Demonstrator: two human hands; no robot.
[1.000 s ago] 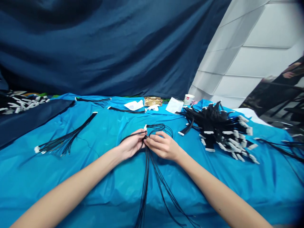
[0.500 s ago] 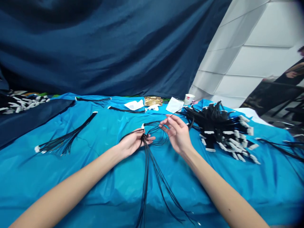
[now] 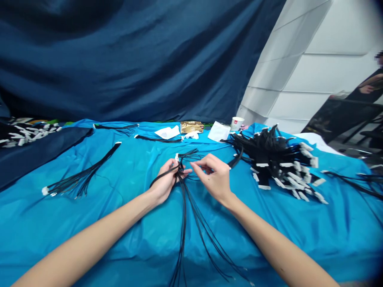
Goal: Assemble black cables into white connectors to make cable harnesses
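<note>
My left hand (image 3: 166, 179) is closed on a bundle of thin black wires (image 3: 183, 207) just below a white connector (image 3: 176, 157). Long wire ends hang from it down over the front of the blue cloth, and some wires loop over the back of the hand. Close on its right, my right hand (image 3: 214, 175) has thumb and forefinger pinched together beside the short wires that fan out from the connector. A thin black wire seems to run to those fingertips, though the contact itself is hard to see.
A large pile of black cables with white connectors (image 3: 275, 159) lies to the right. Single wire bundles (image 3: 86, 171) lie on the left and farther back. A gold packet (image 3: 192, 127), white papers (image 3: 219, 131) and a paper cup (image 3: 237, 123) stand at the back. Another person is at far right.
My right hand has come down and left, nearer the connector, its fingers drawn together. The wide wire loops between the hands have shrunk. My left hand keeps its hold.
</note>
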